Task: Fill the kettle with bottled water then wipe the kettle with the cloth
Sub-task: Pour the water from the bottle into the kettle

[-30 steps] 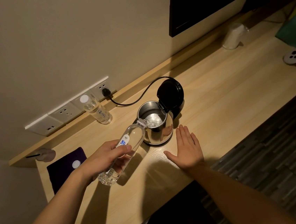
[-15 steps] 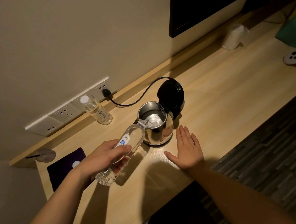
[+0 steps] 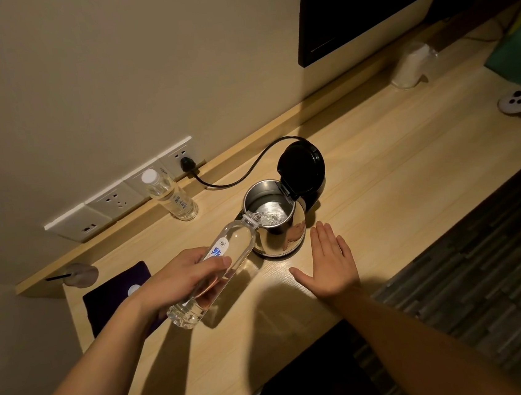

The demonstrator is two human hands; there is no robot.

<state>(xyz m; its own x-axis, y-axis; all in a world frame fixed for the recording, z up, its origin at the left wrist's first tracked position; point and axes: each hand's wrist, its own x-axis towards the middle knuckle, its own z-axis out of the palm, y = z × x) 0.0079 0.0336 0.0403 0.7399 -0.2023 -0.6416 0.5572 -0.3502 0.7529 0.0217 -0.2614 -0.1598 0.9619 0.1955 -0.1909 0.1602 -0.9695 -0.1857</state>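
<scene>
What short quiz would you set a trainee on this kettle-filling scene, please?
1. True or false: the black hinged lid of the shiny steel kettle stands open.
2. Pick one: the right hand is A) gripping the kettle's handle, B) lying flat on the pale wooden desk, C) holding a cloth.
3. Fill the gap: the left hand tips the clear plastic bottle so that its mouth is over the kettle's ____.

Key: 1 true; 2 B; 3 opening.
</scene>
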